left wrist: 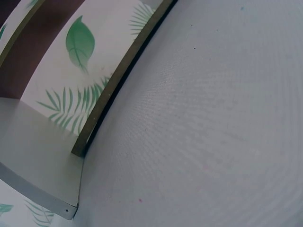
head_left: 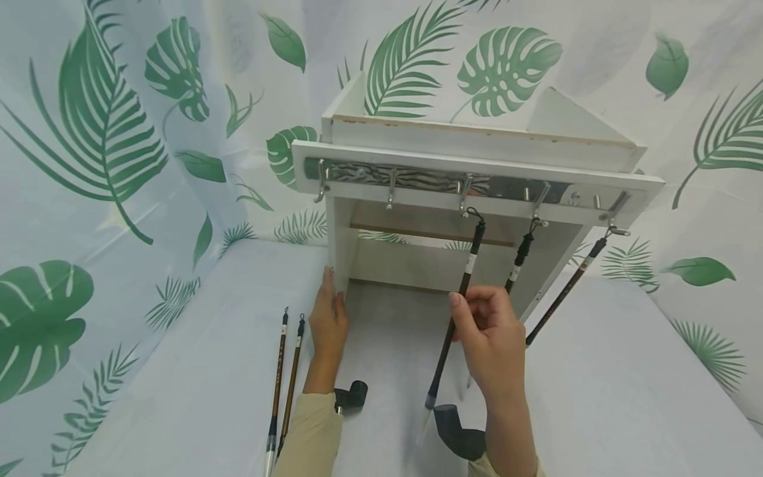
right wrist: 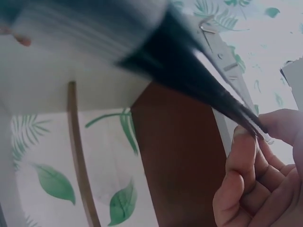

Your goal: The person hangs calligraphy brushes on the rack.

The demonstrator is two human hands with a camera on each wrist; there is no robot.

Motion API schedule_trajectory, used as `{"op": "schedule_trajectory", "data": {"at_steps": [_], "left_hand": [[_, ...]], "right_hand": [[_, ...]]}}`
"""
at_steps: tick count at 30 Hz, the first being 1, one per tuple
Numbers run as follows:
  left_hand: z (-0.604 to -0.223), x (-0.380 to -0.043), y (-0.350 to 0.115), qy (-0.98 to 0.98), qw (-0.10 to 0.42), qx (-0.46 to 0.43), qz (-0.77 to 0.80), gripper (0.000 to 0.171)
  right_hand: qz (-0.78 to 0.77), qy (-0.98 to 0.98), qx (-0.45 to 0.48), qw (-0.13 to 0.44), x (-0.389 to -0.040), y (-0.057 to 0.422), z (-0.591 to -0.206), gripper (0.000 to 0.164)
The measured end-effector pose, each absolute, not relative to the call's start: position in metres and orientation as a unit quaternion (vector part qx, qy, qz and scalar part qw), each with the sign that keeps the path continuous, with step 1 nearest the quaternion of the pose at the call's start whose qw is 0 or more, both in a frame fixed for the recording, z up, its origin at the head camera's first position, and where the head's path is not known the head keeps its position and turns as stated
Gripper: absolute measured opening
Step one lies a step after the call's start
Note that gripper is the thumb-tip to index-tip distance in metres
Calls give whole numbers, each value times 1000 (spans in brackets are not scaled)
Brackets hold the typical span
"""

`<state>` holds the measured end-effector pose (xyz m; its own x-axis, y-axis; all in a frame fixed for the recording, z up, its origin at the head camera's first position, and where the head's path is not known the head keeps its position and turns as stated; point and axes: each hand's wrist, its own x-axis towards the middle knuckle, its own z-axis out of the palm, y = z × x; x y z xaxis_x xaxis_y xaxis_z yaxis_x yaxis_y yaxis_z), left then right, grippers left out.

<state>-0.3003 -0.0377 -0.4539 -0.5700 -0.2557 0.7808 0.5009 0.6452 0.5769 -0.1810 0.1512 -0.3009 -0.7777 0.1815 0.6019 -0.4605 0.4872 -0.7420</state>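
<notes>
My right hand [head_left: 491, 331] pinches a calligraphy brush [head_left: 444, 358] by its dark handle, between thumb and fingers. The brush leans with its white bristles down, and its hanging loop overlaps the middle hook [head_left: 466, 199] of a rail on the white shelf [head_left: 477, 137]. Seen from the right wrist, the brush's dark ferrule [right wrist: 189, 71] looms large before the fingers. My left hand [head_left: 328, 324] lies against the shelf's left side panel with its fingers extended; the left wrist view does not show it. Two more brushes, one of them the right-hand brush [head_left: 566, 291], hang from the hooks further right.
Two brushes, including the outer brush [head_left: 279, 377], lie on the white tabletop [head_left: 197, 384] left of my left arm. Black wrist-camera mounts show at the left wrist [head_left: 356, 395] and right wrist [head_left: 456, 434]. A leaf-patterned curtain [head_left: 238, 53] surrounds the table.
</notes>
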Motion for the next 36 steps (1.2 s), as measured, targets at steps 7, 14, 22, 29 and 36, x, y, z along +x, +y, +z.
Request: {"op": "schedule_trajectory", "data": {"at_steps": [7, 14, 22, 29, 36], "left_hand": [[-454, -300, -37, -786, 457, -73, -409, 49], [-453, -300, -37, -785, 455, -72, -415, 50], [-453, -300, -38, -786, 453, -75, -414, 50], [-453, -301, -39, -784, 456, -79, -413, 51], [-454, -301, -39, -784, 443, -83, -426, 49]], "right_hand": [[488, -811, 75, 314, -182, 151, -302, 14], [469, -820, 95, 315, -182, 150, -302, 15], [453, -830, 97, 310, -183, 150, -303, 15], [441, -837, 98, 310, -183, 150, -303, 16], [433, -834, 106, 324, -183, 150, -303, 17]]}}
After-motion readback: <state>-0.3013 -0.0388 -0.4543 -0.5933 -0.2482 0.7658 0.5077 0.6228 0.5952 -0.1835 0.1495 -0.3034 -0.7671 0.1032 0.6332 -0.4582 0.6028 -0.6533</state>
